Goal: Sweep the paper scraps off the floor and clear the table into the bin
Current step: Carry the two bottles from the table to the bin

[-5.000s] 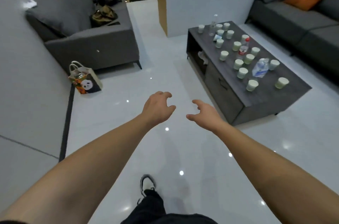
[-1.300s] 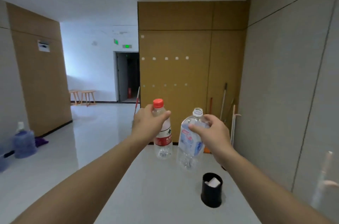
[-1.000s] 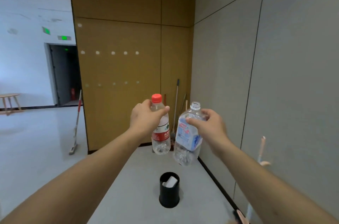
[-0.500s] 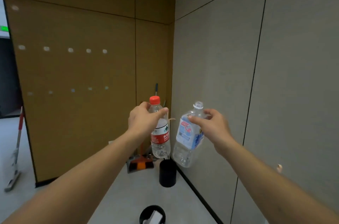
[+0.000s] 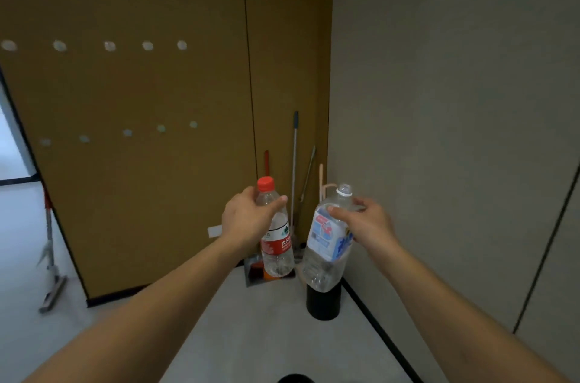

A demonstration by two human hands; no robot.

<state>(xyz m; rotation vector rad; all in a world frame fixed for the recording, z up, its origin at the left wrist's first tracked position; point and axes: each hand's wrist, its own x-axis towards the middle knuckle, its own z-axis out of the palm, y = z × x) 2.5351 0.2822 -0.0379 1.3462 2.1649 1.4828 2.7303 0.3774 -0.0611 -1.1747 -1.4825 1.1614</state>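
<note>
My left hand (image 5: 248, 219) grips a clear plastic bottle with a red cap and red label (image 5: 277, 249) by its shoulder, held upright. My right hand (image 5: 367, 224) pinches the neck of a larger clear bottle with a blue and white label (image 5: 328, 244), uncapped and tilted. That bottle hangs just above a black cylindrical bin (image 5: 323, 301) standing on the floor by the right wall. The rim of a second black bin (image 5: 295, 379) shows at the bottom edge.
In the corner lean a broom with a grey handle (image 5: 294, 169), a dustpan (image 5: 255, 271) and other long handles. A mop (image 5: 50, 257) stands against the brown panel wall at left. Grey wall panels run along the right.
I have walked closer to the corner. The far black bin now sits right under the blue-labelled bottle, and the nearer bin has slid to the bottom edge. Both hands still hold their bottles.
</note>
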